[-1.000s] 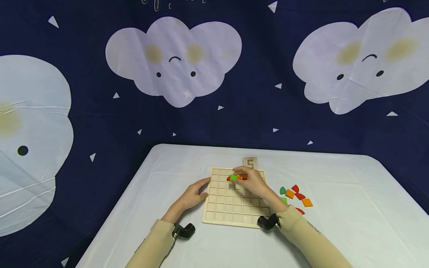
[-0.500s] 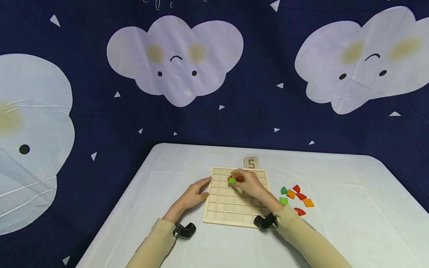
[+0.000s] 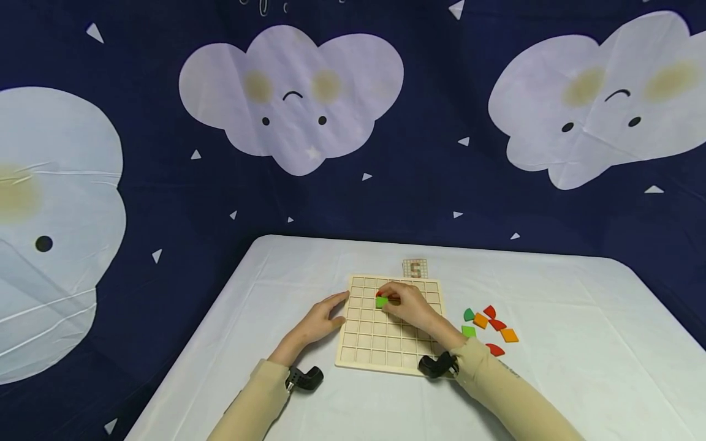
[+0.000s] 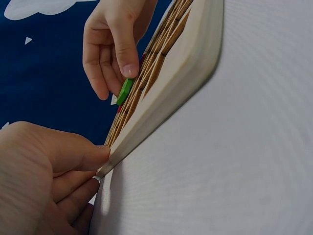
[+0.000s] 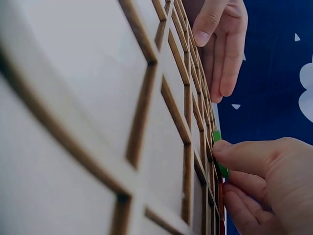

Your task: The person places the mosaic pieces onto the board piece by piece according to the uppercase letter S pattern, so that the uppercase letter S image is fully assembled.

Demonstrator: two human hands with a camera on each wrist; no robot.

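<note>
A light wooden grid board lies on the white table. My right hand is over its upper part and pinches a light green square tile between thumb and fingers. In the right wrist view the green tile sits tilted close to the grid, under the thumb. Red pieces in the row behind are mostly hidden by the hand. My left hand rests against the board's left edge, thumb and fingers spread along it. The left wrist view shows the left thumb touching the rim.
Right of the board lie loose tiles: a dark green quarter-round, a light green square, orange squares and several red curved pieces. A small pattern card lies behind the board. A dark blue cloud-print cloth hangs behind the table.
My right hand has brought the green tile slightly down and toward me, from over the row with red pieces to the cells just in front. My left hand stays at the board's edge.
</note>
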